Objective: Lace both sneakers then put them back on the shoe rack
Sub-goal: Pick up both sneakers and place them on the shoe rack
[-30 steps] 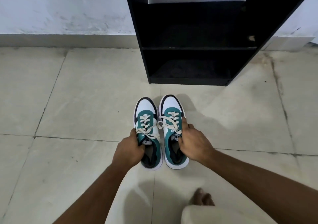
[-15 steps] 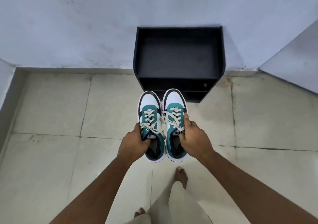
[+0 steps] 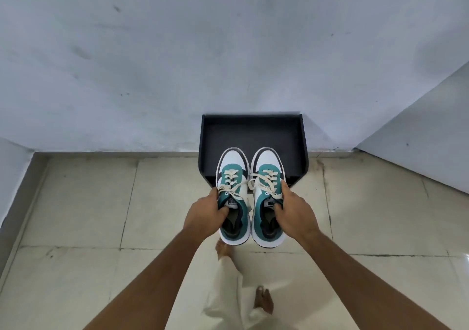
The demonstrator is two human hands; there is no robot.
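Shoe rack (image 3: 253, 133), black, against wall: top apparently bare. Left sneaker (image 3: 232, 175), laced: left hand (image 3: 203, 215) grip pinching collar. Right sneaker (image 3: 266, 177), laced: right hand (image 3: 295, 214) likewise, over rack's front edge.

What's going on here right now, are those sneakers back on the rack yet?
Not yet. A person stands barefoot on the tiled floor, carrying one laced sneaker in each hand. The left hand grips the left sneaker at its collar, and the right hand grips the right sneaker the same way. Both shoes are held side by side in the air, toes toward the black shoe rack against the wall.
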